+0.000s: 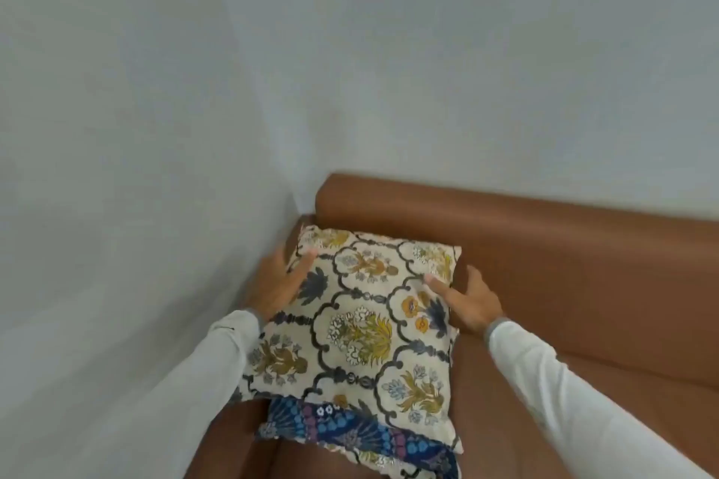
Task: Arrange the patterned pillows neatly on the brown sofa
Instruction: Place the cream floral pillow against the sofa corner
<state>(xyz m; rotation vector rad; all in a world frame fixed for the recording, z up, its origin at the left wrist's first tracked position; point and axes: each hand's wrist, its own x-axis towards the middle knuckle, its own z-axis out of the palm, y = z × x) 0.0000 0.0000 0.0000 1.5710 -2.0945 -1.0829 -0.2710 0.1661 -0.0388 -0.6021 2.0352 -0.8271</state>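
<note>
A cream pillow (365, 327) with yellow flowers and a dark lattice print lies in the left corner of the brown sofa (544, 245), its top edge against the backrest. My left hand (278, 284) grips its upper left edge, thumb on the front. My right hand (467, 301) grips its upper right edge the same way. Under the cream pillow's lower edge a blue and purple patterned pillow (362, 432) sticks out on the seat, mostly hidden.
Pale walls (155, 128) meet in a corner right behind the sofa's left end. The brown seat (525, 420) stretches to the right of the pillows. The left armrest (237, 436) shows below my left sleeve.
</note>
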